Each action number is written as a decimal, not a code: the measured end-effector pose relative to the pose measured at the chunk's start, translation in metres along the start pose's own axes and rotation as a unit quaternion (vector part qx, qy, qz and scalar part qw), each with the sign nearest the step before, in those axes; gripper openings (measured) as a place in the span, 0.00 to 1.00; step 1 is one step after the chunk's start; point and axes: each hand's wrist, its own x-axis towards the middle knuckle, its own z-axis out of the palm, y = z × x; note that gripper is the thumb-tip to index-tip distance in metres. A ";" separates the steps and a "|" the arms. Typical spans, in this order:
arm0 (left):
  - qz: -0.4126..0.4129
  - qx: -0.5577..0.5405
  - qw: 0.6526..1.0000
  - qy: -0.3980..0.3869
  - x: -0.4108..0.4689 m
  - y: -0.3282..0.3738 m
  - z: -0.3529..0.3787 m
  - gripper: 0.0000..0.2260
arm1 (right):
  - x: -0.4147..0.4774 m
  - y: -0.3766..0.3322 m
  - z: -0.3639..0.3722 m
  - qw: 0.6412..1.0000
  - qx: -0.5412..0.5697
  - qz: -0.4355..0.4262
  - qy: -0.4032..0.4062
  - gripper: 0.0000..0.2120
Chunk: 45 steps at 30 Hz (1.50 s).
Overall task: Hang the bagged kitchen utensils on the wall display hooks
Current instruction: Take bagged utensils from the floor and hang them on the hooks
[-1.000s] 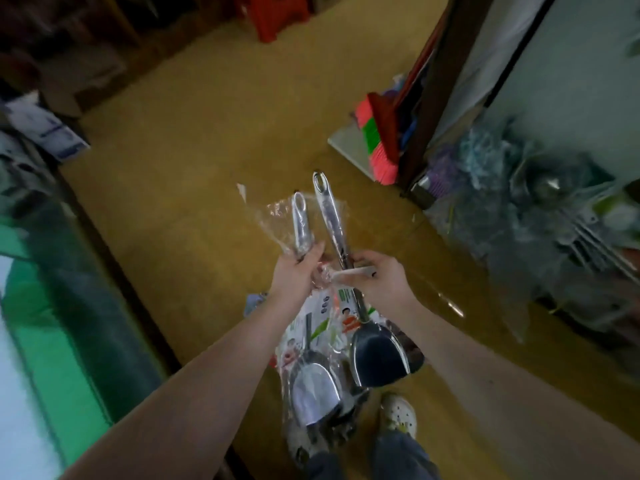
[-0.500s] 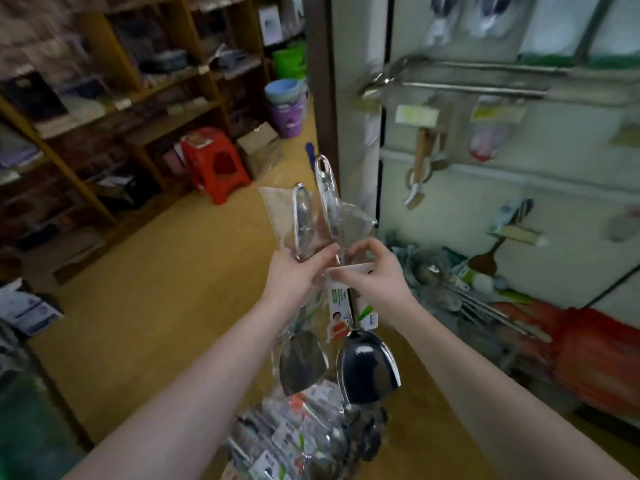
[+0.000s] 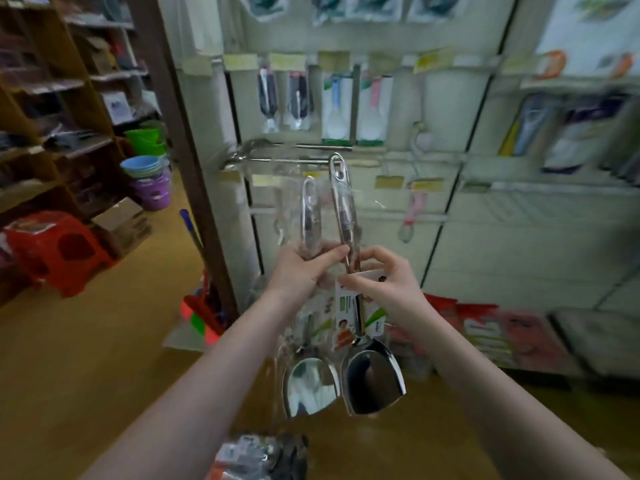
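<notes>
left hand (image 3: 304, 268) grips the left spatula (image 3: 310, 384); right hand (image 3: 389, 285) pinches the right spatula (image 3: 372, 381) at its label (image 3: 346, 303). both bagged, handles up, facing the wall display (image 3: 485, 258). the taller handle tip is level with a metal hook (image 3: 277, 160). open floor (image 3: 86, 341) on the left.

Mirror-polished steel: the left spatula (image 3: 310, 386) and the right spatula (image 3: 372, 379) throw bright reflections from smooth bowls, wrapped in a thin, clear, crinkled plastic bag (image 3: 294, 209) with a glossy printed paper card (image 3: 346, 317). Around them are a shiny red plastic stool (image 3: 59, 251), a matt brown cardboard box (image 3: 121, 225), wooden shelves (image 3: 69, 46), a bright metal hook rail (image 3: 277, 159) and a smooth, faintly glossy yellow floor (image 3: 86, 358).
</notes>
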 end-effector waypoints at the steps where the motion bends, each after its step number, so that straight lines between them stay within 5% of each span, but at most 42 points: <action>1: 0.003 -0.007 1.000 -0.006 -0.002 0.004 0.012 0.05 | -0.007 -0.002 -0.011 1.000 -0.005 0.001 0.010 0.10; 9: 0.047 -0.033 0.997 -0.044 -0.011 0.025 0.126 0.07 | -0.049 0.010 -0.116 0.996 -0.017 0.027 0.085 0.13; 17: 0.022 -0.073 0.994 -0.083 -0.007 0.022 0.317 0.03 | -0.086 0.054 -0.288 0.990 -0.023 0.073 0.118 0.14; 26: 0.000 -0.094 0.988 -0.119 -0.015 0.025 0.501 0.13 | -0.132 0.093 -0.461 0.987 -0.016 0.079 0.137 0.16; 33: -0.010 -0.090 0.985 -0.148 -0.009 0.019 0.564 0.09 | -0.140 0.121 -0.527 0.981 -0.027 0.049 0.185 0.05; 45: -0.029 -0.072 0.962 -0.263 0.099 -0.010 0.637 0.04 | -0.041 0.135 -0.594 0.981 -0.020 -0.002 0.194 0.09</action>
